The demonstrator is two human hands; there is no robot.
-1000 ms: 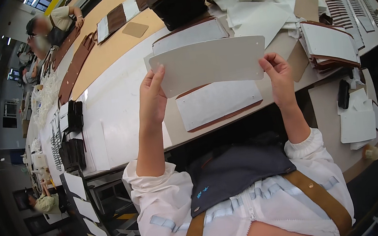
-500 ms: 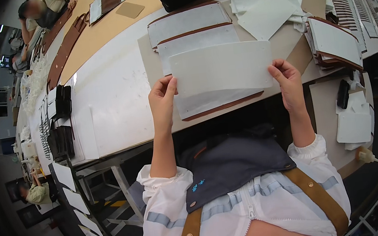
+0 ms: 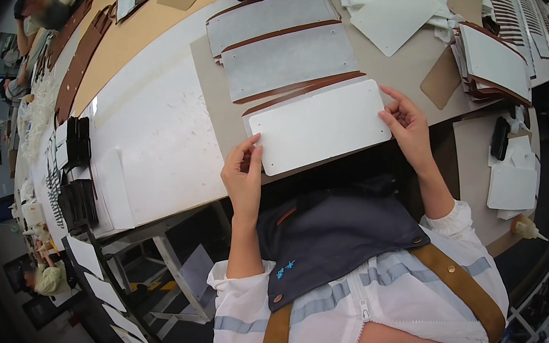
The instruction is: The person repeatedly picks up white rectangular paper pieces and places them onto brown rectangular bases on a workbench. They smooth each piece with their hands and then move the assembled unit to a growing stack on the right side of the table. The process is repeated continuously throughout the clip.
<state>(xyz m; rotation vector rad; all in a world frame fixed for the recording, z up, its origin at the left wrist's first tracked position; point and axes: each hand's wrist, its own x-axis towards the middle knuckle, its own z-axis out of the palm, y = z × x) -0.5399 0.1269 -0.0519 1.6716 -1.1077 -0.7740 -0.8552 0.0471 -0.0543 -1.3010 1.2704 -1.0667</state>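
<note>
A white rectangular sheet (image 3: pixel 324 128) with rounded corners and small corner holes lies nearly flat over the closest grey panel (image 3: pixel 339 82), whose brown edge shows along the far side. My left hand (image 3: pixel 244 172) pinches the sheet's left edge between thumb and fingers. At the right edge my right hand (image 3: pixel 410 131) grips it with the thumb near the top face, its index finger stretched past the corner. Beyond are two more brown-edged grey panels, a middle one (image 3: pixel 288 61) and a far one (image 3: pixel 269 20), lying in a row.
Loose white sheets (image 3: pixel 392 13) are heaped at the far right, near a stack of brown-edged white panels (image 3: pixel 494 59). A tan card (image 3: pixel 440 79) lies beside that stack. Black bundles (image 3: pixel 78 202) stand at the left. A glue bottle (image 3: pixel 527 229) is at the lower right.
Both hands have brought the white sheet down and toward me, from raised above the panels to lying over the nearest one. The middle grey panel is now uncovered.
</note>
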